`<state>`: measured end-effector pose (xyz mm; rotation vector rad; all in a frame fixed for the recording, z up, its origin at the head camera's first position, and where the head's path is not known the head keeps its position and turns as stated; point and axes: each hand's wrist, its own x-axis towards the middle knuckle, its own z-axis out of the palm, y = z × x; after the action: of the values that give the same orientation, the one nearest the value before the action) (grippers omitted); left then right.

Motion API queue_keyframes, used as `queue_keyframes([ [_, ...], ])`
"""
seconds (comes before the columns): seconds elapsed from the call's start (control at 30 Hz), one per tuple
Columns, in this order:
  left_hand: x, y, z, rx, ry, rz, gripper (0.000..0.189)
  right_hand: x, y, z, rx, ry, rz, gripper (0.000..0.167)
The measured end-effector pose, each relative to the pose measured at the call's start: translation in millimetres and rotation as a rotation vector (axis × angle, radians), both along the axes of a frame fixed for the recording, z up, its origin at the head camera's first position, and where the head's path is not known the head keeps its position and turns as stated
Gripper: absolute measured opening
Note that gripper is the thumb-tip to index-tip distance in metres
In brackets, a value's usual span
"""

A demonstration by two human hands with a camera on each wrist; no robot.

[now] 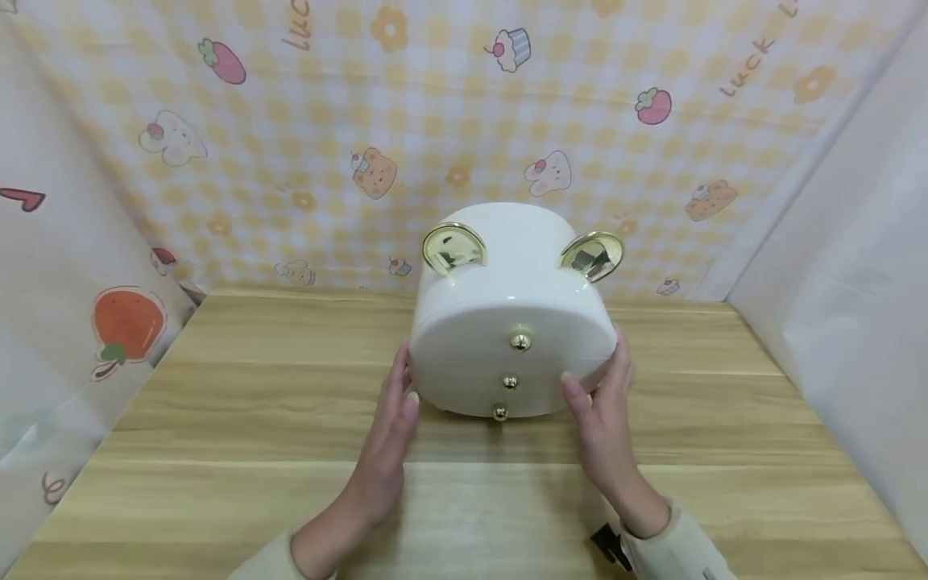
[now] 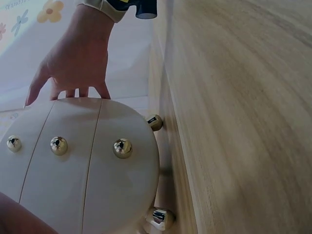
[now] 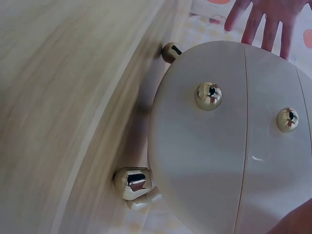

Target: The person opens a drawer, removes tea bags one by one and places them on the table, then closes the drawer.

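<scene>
A white rounded box [image 1: 515, 278] with gold ear-shaped pieces [image 1: 593, 256] stands before me, its front split by seams into three drawer-like sections. Each section bears a gold knob [image 1: 520, 341]. My left hand [image 1: 383, 459] lies along the box's left side, and the right wrist view shows its straight, spread fingers [image 3: 270, 29] at the edge. On the opposite side rests my right hand [image 1: 603, 431]; its thumb extends near the front. The left wrist view shows its fingers [image 2: 70, 91] at the side, partly hidden. Gold ball feet [image 2: 161, 219] show underneath.
The box is on a wood-grain table [image 1: 254, 411]. A yellow checked cloth [image 1: 449, 121] with cartoon prints hangs close behind it. Pale sheets [image 1: 848, 225] flank both sides. A black piece [image 1: 611, 548] sits by my right cuff.
</scene>
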<state>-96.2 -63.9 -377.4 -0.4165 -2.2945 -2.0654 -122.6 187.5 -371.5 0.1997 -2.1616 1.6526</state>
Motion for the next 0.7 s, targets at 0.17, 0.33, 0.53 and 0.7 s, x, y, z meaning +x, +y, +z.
queue_keyframes([
  [0.17,-2.7,-1.0,1.3,0.005,0.003,0.019,0.061,-2.6,-3,0.2,0.004,-0.009,-0.004,0.076],
  [0.33,0.6,-1.8,0.6,0.012,0.009,0.051,0.059,-0.1,-6,0.6,0.017,-0.024,-0.005,0.076],
  [0.53,-2.8,1.5,-3.5,0.030,0.032,0.074,0.059,-3.0,-7,3.8,0.021,-0.026,-0.012,0.074],
  [0.7,-10.9,0.3,-1.8,0.030,0.047,0.072,0.058,-12.3,-7,5.6,0.000,-0.029,-0.011,0.073],
])
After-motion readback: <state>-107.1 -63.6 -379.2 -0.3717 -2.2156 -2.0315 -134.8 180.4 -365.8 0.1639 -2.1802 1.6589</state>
